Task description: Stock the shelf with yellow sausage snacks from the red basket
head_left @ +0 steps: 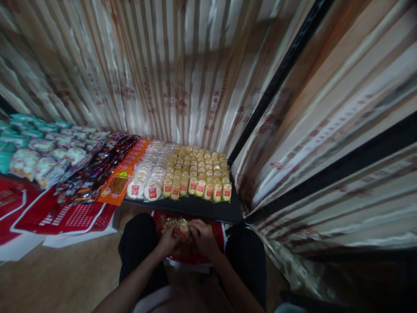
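Note:
Between my knees, my left hand (pixel 171 240) and my right hand (pixel 202 237) meet over an open red bag (pixel 221 234). Fingers of both hands pinch a small yellow wrapped snack (pixel 183 227) with a red label, one hand at each side of it. More wrapped pieces lie below in the bag, partly hidden by my hands. Just beyond, rows of the same yellow wrapped snacks (pixel 195 174) stand on a black shelf (pixel 208 209). Left of them are round white crackers (pixel 153 191) in clear wrappers.
Further left lie an orange pack (pixel 119 174), dark shiny packets (pixel 100 169), white packets (pixel 52 167) and green packets (pixel 19 139). Red-and-white bags (pixel 78 217) hang at the shelf's front. A striped curtain (pixel 182 78) and a black pole (pixel 273 87) stand behind.

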The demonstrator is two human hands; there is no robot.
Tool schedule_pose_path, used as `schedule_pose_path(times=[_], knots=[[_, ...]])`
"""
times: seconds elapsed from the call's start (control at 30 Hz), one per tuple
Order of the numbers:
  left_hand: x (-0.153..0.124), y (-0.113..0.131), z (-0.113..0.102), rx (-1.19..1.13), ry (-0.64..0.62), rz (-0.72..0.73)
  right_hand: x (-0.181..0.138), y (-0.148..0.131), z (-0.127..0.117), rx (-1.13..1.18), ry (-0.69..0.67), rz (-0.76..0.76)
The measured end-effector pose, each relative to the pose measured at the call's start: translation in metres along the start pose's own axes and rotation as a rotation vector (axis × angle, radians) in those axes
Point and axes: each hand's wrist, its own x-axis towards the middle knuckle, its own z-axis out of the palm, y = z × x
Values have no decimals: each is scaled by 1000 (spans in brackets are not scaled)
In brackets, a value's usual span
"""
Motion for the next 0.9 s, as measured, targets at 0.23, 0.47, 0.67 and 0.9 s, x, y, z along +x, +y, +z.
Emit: schedule_pose_path(times=[0.23,0.47,0.67,0.9], knots=[[-8,42,-30,-190,66,250,22,-37,-18,120,188,-43],[20,92,-44,23,308,326,54,-42,-8,260,347,-7],[33,105,-42,106,334,354,72,-24,13,224,470,-1],[31,87,-35,189,317,456,77,-9,31,117,473,13]])
